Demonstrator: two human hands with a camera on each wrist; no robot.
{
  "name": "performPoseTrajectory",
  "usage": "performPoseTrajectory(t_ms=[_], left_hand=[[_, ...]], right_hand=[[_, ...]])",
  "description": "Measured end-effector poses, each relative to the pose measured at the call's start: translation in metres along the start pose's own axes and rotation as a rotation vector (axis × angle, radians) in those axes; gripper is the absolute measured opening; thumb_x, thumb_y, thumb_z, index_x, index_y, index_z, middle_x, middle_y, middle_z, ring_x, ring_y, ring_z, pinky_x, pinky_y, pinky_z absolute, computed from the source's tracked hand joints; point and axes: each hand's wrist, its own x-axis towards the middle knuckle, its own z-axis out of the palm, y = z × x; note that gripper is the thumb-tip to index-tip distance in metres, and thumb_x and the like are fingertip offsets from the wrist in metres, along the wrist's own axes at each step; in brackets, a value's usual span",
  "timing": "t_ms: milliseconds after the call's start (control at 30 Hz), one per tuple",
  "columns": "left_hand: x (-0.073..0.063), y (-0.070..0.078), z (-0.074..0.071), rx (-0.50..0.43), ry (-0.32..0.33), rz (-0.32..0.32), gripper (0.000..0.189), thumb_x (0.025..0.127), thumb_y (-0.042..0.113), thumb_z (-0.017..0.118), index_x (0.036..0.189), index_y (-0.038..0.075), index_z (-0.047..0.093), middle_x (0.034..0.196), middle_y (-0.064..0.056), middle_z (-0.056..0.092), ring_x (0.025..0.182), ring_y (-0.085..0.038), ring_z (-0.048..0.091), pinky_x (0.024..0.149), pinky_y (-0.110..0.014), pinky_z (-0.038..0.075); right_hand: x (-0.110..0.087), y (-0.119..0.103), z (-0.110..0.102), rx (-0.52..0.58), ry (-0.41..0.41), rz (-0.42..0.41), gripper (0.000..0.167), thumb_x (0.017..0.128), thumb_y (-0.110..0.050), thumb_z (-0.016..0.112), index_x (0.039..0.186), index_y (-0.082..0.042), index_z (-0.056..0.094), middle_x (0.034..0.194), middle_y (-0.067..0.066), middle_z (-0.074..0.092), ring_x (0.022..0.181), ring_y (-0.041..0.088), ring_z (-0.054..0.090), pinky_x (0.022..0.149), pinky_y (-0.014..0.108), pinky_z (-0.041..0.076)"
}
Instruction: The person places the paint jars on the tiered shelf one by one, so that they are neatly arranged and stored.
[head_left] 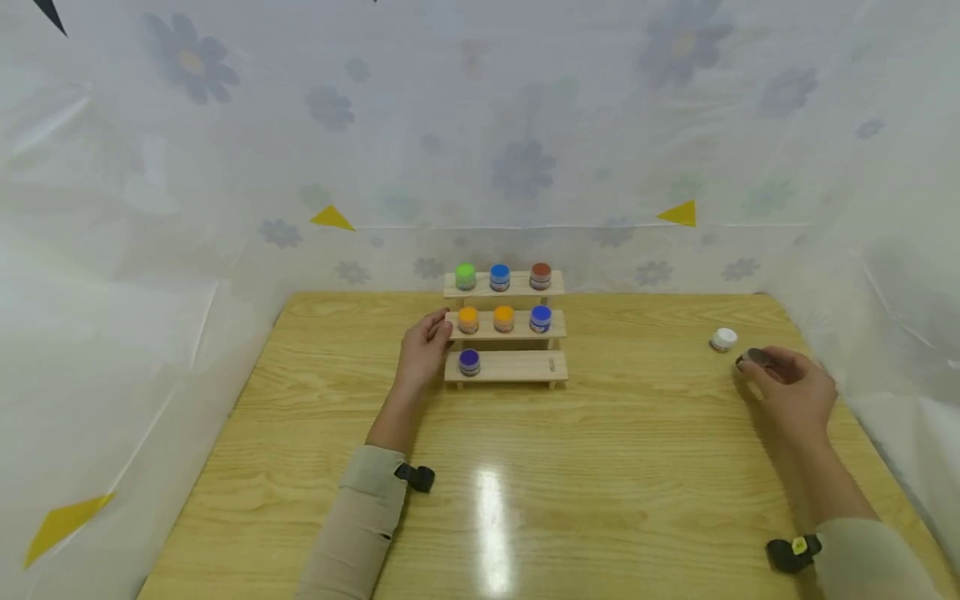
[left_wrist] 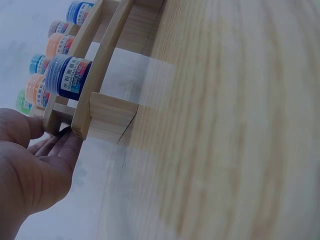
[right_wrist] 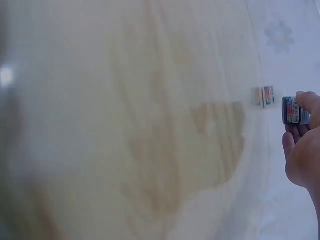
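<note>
My left hand (head_left: 423, 350) is at the left end of a three-step wooden rack (head_left: 517, 367), thumb and fingers gripping the end of its middle step. Purple paint jar (head_left: 469, 362) stands alone at the left of the lowest step. On the middle step are two orange jars (head_left: 468, 319) and a blue-violet jar (head_left: 541, 318). Green (head_left: 466, 276), blue (head_left: 499, 277) and brown (head_left: 540, 276) jars line the top step. Far to the right, my right hand (head_left: 798, 396) pinches a dark paint jar (right_wrist: 292, 111) between thumb and fingers, raised over the table.
A white-lidded jar (head_left: 723, 339) stands on the wooden table (head_left: 615, 467) just beyond my right hand. Pale flowered sheeting (head_left: 480, 150) hangs behind the table and along both sides, with yellow triangles (head_left: 678, 214) on it.
</note>
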Motion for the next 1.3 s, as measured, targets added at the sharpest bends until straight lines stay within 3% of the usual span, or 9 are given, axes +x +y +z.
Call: performPoseTrajectory(t_ms=[200, 433, 633, 1000, 1300], left_hand=[[0.001, -0.002, 0.000, 0.006, 0.001, 0.007, 0.047, 0.114, 0.024, 0.053, 0.157, 0.006, 0.050, 0.147, -0.016, 0.060, 0.136, -0.027, 0.060, 0.107, -0.034, 0.057], [0.001, -0.001, 0.000, 0.005, 0.004, 0.004, 0.047, 0.113, 0.025, 0.053, 0.157, 0.008, 0.050, 0.147, -0.015, 0.060, 0.137, -0.026, 0.058, 0.108, -0.034, 0.057], [0.002, -0.001, 0.000, 0.006, 0.014, 0.009, 0.046, 0.113, 0.024, 0.054, 0.156, 0.006, 0.052, 0.145, -0.016, 0.061, 0.136, -0.026, 0.058, 0.107, -0.033, 0.057], [0.002, -0.001, 0.000, 0.012, 0.001, 0.006, 0.046, 0.113, 0.026, 0.054, 0.156, 0.008, 0.052, 0.145, -0.015, 0.062, 0.134, -0.025, 0.060, 0.107, -0.033, 0.058], [0.002, -0.002, 0.000, 0.019, 0.005, 0.010, 0.046, 0.113, 0.024, 0.054, 0.155, 0.007, 0.053, 0.146, -0.016, 0.062, 0.134, -0.027, 0.061, 0.107, -0.035, 0.058]], right_hand=[[-0.018, -0.012, 0.018, -0.066, -0.037, -0.104, 0.048, 0.094, -0.010, 0.083, 0.135, 0.005, 0.064, 0.108, -0.019, 0.071, 0.098, -0.005, 0.067, 0.085, 0.004, 0.054], [-0.031, -0.023, 0.047, -0.028, -0.095, -0.135, 0.049, 0.092, -0.009, 0.084, 0.134, 0.007, 0.065, 0.112, -0.014, 0.074, 0.101, -0.003, 0.070, 0.087, 0.007, 0.056], [-0.042, -0.035, 0.076, -0.081, -0.128, -0.228, 0.047, 0.093, -0.014, 0.085, 0.132, 0.006, 0.067, 0.113, -0.008, 0.073, 0.102, -0.001, 0.068, 0.091, 0.006, 0.054], [-0.059, -0.054, 0.128, -0.057, -0.229, -0.345, 0.043, 0.092, -0.011, 0.085, 0.130, 0.003, 0.069, 0.123, 0.019, 0.071, 0.106, 0.000, 0.067, 0.096, 0.011, 0.055], [-0.078, -0.068, 0.183, -0.026, -0.361, -0.419, 0.038, 0.093, -0.017, 0.085, 0.126, -0.003, 0.073, 0.120, 0.012, 0.075, 0.111, 0.019, 0.070, 0.098, 0.021, 0.059]])
